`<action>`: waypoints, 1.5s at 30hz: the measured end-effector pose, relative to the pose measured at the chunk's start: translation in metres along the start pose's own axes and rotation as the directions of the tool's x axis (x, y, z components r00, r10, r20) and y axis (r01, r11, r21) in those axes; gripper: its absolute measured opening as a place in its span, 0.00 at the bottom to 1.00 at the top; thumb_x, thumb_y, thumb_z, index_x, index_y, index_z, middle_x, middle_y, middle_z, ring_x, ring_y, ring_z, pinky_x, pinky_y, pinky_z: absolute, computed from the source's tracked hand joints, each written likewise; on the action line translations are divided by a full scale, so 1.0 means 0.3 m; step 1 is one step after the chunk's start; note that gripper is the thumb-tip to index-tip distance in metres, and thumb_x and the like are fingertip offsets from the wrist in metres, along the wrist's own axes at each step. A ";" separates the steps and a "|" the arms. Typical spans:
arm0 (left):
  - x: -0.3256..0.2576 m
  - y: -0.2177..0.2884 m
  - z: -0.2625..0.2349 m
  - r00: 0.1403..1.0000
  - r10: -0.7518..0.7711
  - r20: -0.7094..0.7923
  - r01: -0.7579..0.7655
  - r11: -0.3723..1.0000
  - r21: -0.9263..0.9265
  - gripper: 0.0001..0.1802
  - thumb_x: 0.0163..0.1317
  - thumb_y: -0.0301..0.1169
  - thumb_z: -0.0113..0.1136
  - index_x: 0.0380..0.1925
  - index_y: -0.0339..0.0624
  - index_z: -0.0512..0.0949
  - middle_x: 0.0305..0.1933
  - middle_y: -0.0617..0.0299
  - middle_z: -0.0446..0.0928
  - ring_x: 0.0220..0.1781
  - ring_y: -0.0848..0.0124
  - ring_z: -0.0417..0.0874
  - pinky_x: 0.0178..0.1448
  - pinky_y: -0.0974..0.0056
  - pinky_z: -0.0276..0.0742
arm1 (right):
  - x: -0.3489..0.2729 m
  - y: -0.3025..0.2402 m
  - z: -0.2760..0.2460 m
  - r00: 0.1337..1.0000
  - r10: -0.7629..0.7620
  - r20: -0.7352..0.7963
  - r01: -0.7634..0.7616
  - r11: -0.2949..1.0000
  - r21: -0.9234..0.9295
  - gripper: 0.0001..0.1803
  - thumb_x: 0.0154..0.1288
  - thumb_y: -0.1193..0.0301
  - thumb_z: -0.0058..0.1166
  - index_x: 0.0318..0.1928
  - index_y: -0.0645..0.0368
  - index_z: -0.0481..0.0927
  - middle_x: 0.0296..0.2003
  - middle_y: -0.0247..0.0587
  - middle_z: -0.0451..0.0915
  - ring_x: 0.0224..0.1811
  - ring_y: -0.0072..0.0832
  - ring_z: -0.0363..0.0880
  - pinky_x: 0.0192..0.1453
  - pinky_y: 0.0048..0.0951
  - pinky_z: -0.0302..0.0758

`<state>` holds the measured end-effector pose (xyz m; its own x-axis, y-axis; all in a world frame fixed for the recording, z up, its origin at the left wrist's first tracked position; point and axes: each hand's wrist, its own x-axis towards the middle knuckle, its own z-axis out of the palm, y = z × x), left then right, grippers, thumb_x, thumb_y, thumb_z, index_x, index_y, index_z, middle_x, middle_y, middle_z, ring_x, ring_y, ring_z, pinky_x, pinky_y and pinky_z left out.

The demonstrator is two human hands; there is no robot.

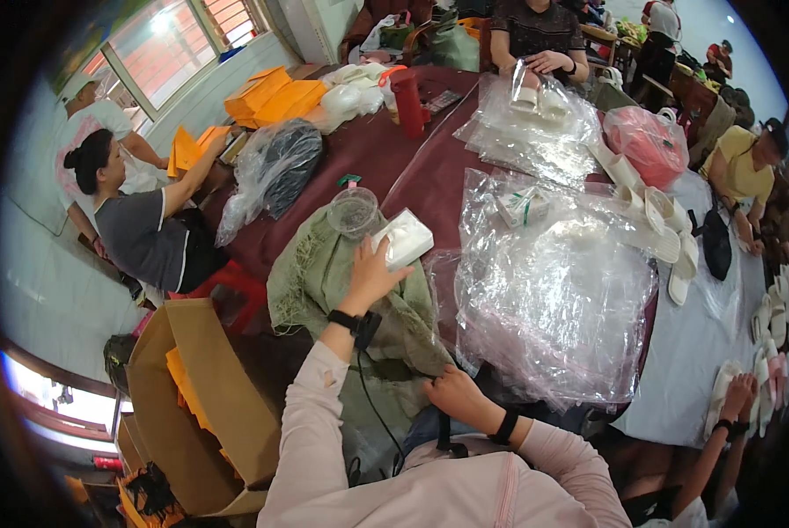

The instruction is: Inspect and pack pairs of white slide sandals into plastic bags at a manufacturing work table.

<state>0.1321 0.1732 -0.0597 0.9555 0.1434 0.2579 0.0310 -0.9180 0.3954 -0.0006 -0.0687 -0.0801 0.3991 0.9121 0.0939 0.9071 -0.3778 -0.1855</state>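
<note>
My left hand (370, 275) is stretched out over the green woven sack (319, 273) and holds a small white packet (405, 238) by its near end. A clear plastic cup (353, 212) stands just beyond the hand on the sack. My right hand (454, 394) is close to my body, fingers curled on the lower edge of the green sack, beside a big heap of clear plastic bags (553, 299). A dark band sits on each wrist.
A dark red table (377, 150) carries a red bottle (407, 101), orange envelopes (271, 97), a grey bag (275, 167) and white slippers (667, 220). An open cardboard box (201, 396) stands at my left. Other people sit around the table.
</note>
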 end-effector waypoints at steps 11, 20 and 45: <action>-0.014 -0.034 -0.086 0.979 0.171 -0.112 -0.154 0.977 0.146 0.20 0.51 0.42 0.64 0.40 0.42 0.80 0.41 0.52 0.71 0.46 0.53 0.68 0.50 0.53 0.65 | 0.082 0.059 0.056 0.951 0.310 -0.009 -0.310 0.948 -0.074 0.23 0.59 0.55 0.52 0.46 0.61 0.77 0.15 0.33 0.77 0.17 0.30 0.77 0.27 0.30 0.69; -0.098 -0.032 0.021 0.995 0.097 -0.025 -0.095 0.992 0.086 0.22 0.51 0.42 0.65 0.38 0.35 0.79 0.55 0.44 0.65 0.56 0.47 0.61 0.59 0.51 0.62 | 0.101 0.010 0.047 0.910 0.414 0.011 -0.412 0.907 -0.094 0.27 0.61 0.58 0.51 0.54 0.66 0.73 0.13 0.31 0.75 0.16 0.28 0.75 0.30 0.33 0.68; -0.790 -0.086 0.355 0.729 -0.268 0.630 0.603 0.686 -0.406 0.36 0.69 0.51 0.33 0.66 0.33 0.50 0.68 0.39 0.54 0.68 0.47 0.58 0.67 0.51 0.55 | 0.057 0.043 0.079 0.847 0.513 -0.140 -0.530 0.839 -0.125 0.23 0.57 0.64 0.52 0.52 0.63 0.75 0.17 0.35 0.75 0.20 0.31 0.76 0.42 0.39 0.70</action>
<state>-0.0639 0.1234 -0.2250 0.8728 0.1173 -0.4738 0.4789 -0.3936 0.7847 0.0149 -0.0542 -0.1041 0.8224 0.5558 0.1215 0.5664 -0.8199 -0.0836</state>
